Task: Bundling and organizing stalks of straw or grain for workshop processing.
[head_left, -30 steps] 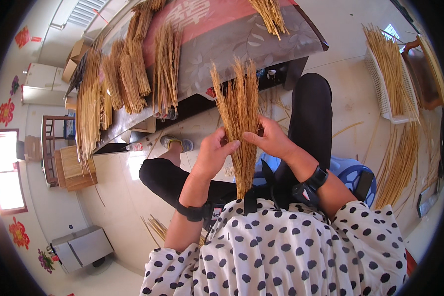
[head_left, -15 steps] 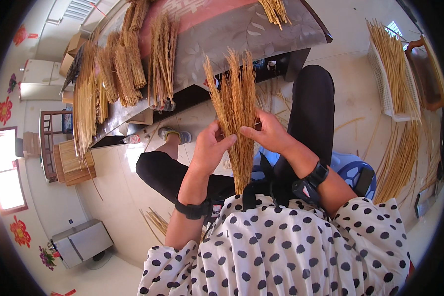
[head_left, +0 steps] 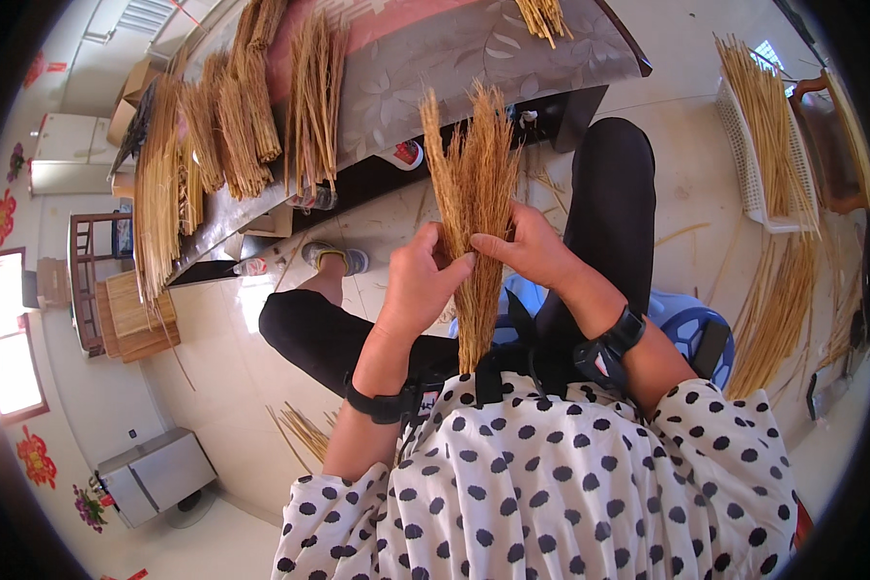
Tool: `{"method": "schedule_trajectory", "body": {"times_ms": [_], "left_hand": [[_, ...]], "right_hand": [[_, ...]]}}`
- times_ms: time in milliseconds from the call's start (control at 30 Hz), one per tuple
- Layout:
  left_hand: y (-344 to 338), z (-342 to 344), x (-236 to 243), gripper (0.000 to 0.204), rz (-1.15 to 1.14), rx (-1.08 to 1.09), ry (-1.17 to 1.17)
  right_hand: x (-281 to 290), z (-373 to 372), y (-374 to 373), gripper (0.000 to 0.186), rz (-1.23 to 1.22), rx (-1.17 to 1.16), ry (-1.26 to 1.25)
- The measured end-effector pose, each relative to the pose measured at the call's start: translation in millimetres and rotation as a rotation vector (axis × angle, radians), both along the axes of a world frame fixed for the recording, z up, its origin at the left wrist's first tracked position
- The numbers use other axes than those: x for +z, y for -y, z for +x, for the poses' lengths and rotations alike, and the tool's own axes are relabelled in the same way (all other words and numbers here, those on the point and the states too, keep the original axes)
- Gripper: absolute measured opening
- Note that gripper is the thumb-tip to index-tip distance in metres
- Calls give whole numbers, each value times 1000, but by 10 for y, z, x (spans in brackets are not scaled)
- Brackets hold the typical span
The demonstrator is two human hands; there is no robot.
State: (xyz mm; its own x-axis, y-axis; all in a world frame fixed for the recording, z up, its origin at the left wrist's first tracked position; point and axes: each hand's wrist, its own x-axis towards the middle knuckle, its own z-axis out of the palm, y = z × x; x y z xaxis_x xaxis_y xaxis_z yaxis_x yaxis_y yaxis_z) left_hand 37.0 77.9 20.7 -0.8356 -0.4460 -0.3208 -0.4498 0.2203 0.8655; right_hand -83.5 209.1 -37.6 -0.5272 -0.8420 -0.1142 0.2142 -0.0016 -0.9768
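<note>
A bundle of dry broom straw (head_left: pixel 474 174) stands upright between my hands, its bushy heads fanned out away from me and its narrow stalk ends close to my waist. My left hand (head_left: pixel 423 277) wraps the bundle's left side, thumb laid across the front. From the right, my right hand (head_left: pixel 532 249) grips it a little higher, its thumb also pressed on the front. The thumbs lie near each other on the straw. Most fingertips are hidden behind the bundle.
Ahead stands a table (head_left: pixel 396 97) with several straw bundles (head_left: pixel 314 106) along its left part. A white basket (head_left: pixel 744 145) of long stalks is at the right, above loose stalks (head_left: pixel 773 319) on the floor. A blue stool (head_left: pixel 681 319) is beneath me.
The bushy top of the bundle has shifted slightly right and spread wider. My hands stay closed around it, the right one moving a little to the right and up.
</note>
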Motion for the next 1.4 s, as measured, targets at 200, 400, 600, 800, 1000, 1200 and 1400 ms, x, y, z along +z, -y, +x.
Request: {"method": "schedule_trajectory", "body": {"times_ms": [200, 400, 600, 800, 1000, 1200, 1400], "left_hand": [[59, 48, 34, 30, 298, 14, -77], [130, 68, -35, 30, 413, 11, -94], [120, 65, -75, 33, 308, 6, -72], [116, 49, 1, 45, 306, -4, -49], [105, 99, -47, 68, 573, -48, -104], [63, 78, -57, 63, 472, 33, -65], [-130, -7, 35, 48, -148, -12, -7]], "right_hand": [[15, 13, 5, 35, -88, 43, 55], [37, 11, -6, 37, -89, 83, 109], [28, 46, 3, 37, -121, 45, 62], [34, 15, -22, 46, -73, 22, 21], [55, 41, 3, 56, -165, -39, 173], [70, 2, -16, 59, -210, -15, 337], [69, 5, -30, 57, -191, -33, 256]]}}
